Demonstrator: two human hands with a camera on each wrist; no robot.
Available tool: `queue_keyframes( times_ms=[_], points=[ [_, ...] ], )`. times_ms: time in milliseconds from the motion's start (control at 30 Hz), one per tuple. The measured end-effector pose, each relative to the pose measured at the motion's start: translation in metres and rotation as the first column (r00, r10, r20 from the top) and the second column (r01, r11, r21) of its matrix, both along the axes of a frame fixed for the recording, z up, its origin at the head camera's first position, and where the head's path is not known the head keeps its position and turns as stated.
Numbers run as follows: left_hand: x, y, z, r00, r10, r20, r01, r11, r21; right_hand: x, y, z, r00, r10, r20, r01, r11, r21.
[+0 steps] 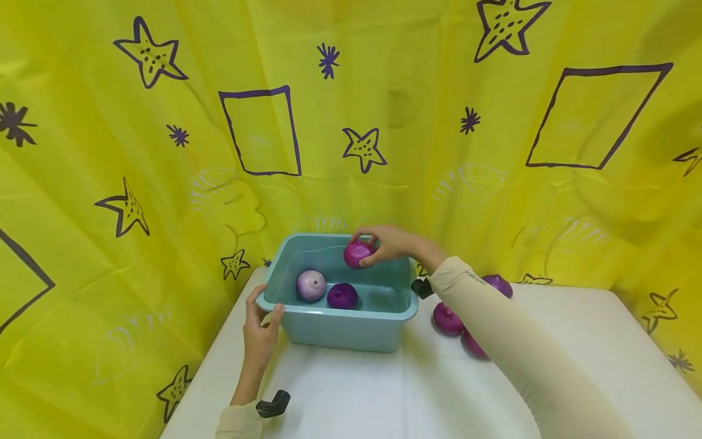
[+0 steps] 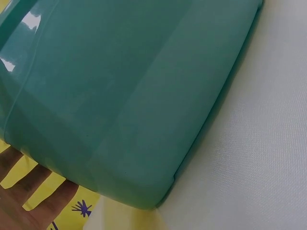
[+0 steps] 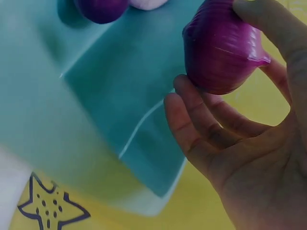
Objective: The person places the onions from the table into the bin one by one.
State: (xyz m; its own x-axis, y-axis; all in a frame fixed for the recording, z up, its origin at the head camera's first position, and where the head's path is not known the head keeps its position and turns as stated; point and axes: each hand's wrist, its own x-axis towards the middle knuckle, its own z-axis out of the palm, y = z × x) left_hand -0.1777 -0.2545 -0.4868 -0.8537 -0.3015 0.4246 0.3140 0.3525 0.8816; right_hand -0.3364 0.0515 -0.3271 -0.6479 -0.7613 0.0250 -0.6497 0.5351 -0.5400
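A teal plastic bin [image 1: 345,332] stands on the white table. My left hand [image 1: 260,332] grips its front left corner, thumb at the front rim and fingers along the left side. The left wrist view shows the bin's outer wall [image 2: 120,96] with several fingers [image 2: 57,203] beside it. Over the bin's right part, my right hand [image 1: 389,242] holds a red onion [image 1: 359,254] between thumb and fingertips. In the right wrist view this onion [image 3: 220,52] shows its pointed tip toward the palm. Inside the bin lie a pale onion [image 1: 311,285] and a dark purple onion [image 1: 342,296].
To the right of the bin, partly behind my right sleeve, lie three more red onions: one nearer the bin [image 1: 446,319], one in front [image 1: 474,345], one farther back [image 1: 498,285]. A yellow curtain [image 1: 411,134] with drawn stars hangs behind the white table [image 1: 351,396].
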Motion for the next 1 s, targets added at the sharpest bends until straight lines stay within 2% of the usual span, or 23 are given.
queue_keyframes(
  times_ms=[167,400,667,1000],
  points=[
    [-0.0022,0.0002,-0.0016,1.0,0.003,0.002,-0.003,1.0,-0.005,0.0019,-0.0076,-0.0054,0.999,0.0,0.039,-0.001,1.0,0.02],
    [-0.002,0.0002,-0.0019,1.0,0.017,0.009,-0.017,1.0,-0.017,0.0017,-0.0101,-0.0086,0.998,-0.008,0.054,0.007,0.999,0.034],
    [0.0009,-0.0001,0.0009,1.0,-0.002,0.015,0.002,1.0,0.009,0.0014,-0.0114,-0.0071,0.998,-0.022,0.052,0.018,0.997,0.078],
    [0.0016,0.0009,0.0023,1.0,0.002,0.024,-0.002,1.0,0.005,0.0046,-0.0072,-0.0009,0.997,-0.037,0.065,0.036,0.999,0.025]
  ],
)
